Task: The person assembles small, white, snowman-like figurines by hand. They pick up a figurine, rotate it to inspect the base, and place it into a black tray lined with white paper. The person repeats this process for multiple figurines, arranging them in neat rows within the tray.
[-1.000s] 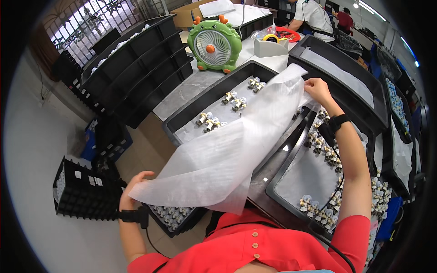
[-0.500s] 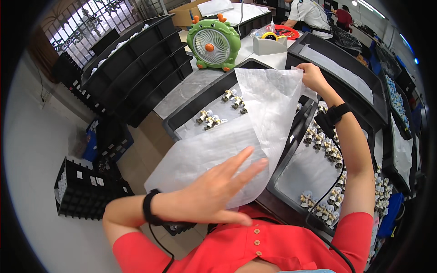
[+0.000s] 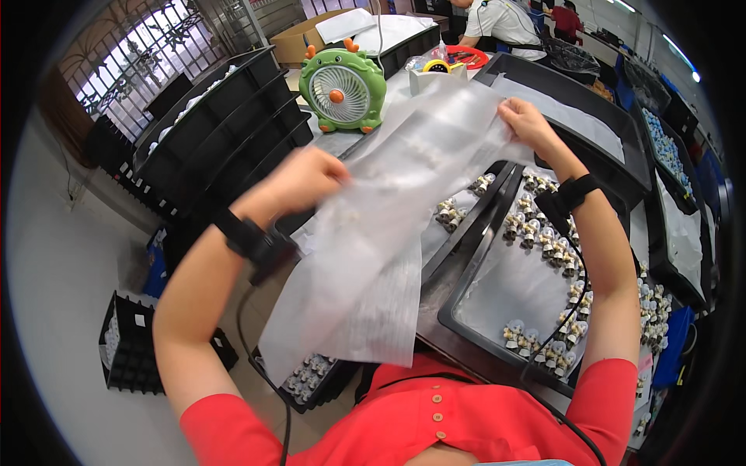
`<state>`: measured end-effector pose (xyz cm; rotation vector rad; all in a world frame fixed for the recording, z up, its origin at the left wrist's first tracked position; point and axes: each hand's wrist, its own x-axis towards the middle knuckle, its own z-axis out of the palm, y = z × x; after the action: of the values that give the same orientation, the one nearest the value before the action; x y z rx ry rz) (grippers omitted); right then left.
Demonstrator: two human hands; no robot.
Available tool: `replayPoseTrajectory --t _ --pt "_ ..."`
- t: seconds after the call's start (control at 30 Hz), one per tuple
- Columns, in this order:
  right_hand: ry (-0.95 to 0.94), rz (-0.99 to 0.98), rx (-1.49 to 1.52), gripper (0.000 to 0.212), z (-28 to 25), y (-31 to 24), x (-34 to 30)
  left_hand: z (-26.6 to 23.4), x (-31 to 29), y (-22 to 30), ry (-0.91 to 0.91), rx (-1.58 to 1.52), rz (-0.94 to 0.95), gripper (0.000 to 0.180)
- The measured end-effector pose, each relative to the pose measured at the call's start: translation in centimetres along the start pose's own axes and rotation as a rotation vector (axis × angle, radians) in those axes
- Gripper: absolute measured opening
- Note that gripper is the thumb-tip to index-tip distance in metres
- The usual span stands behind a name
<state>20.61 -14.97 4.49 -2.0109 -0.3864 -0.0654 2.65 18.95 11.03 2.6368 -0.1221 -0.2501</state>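
Observation:
A translucent white sheet [image 3: 365,233] hangs between my hands, tilted and partly blurred by motion. My left hand [image 3: 299,182] is closed on its left edge. At the upper right corner, my right hand [image 3: 528,124] pinches the sheet. Beneath it lies a black tray, mostly covered; a few small figurines [image 3: 451,215] show past the sheet's edge. Right of that, a second black tray [image 3: 447,314] holds rows of small white-headed figurines [image 3: 556,248] on a pale liner.
A green fan [image 3: 342,89] stands behind the sheet. Stacked black trays [image 3: 225,132] rise at the left. Another lined tray [image 3: 575,116] sits far right. A low black crate [image 3: 318,380] of figurines is by my waist. A person in white [image 3: 501,31] sits at the back.
My left hand has gone from open fingers below the sheet to a closed grip on its left edge, farther up and left. The sheet is now stretched out between both hands.

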Motion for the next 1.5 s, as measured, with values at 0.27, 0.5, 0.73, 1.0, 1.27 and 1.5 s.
replayPoseTrajectory --t 0.27,0.5,0.73,1.0,1.27,1.5 --pt "-0.350 0.112 0.588 0.027 -1.3 -7.5 -2.1 -11.8 5.4 -0.2 0.353 0.569 -0.083 0.015" --pt "0.033 0.112 -0.240 0.023 -1.9 3.8 1.8 0.1 16.3 -0.9 0.427 0.485 -0.106 0.036" --pt "0.171 -0.019 -0.562 0.029 -0.6 7.4 3.0 9.9 18.5 -6.9 0.402 0.538 0.212 0.074" --pt "0.239 -0.324 -0.551 0.050 0.0 0.4 0.3 10.2 14.9 -6.9 0.348 0.406 0.366 0.080" --pt "-0.385 -0.362 -0.639 0.075 4.9 -0.4 -3.2 7.9 0.2 -3.1 -0.457 0.529 0.168 0.091" --pt "-0.864 -0.015 -1.037 0.083 6.2 1.7 -0.2 5.1 -3.1 -6.6 -0.521 0.609 -0.015 0.067"
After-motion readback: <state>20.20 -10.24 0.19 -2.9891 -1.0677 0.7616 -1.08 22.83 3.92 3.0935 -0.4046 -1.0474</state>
